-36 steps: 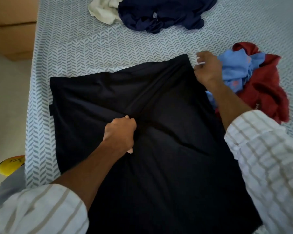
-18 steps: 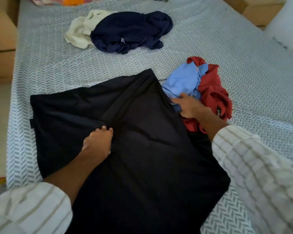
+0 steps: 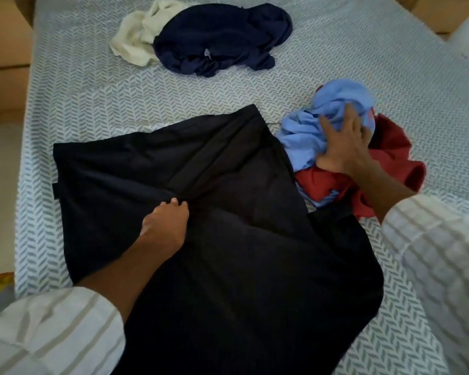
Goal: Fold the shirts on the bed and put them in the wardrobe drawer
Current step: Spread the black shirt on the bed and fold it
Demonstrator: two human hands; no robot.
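A big black shirt [image 3: 214,239] lies spread flat on the bed [image 3: 92,98]. The left hand [image 3: 164,226] rests on the middle of the black shirt, its grip bunched together, pinching a fold. Just right of the black shirt, the right hand [image 3: 341,147] presses with fingers spread apart on a blue shirt [image 3: 303,133] atop a red shirt [image 3: 390,152]. Far behind the black shirt lie a navy shirt [image 3: 222,39] and a cream shirt [image 3: 136,36], touching.
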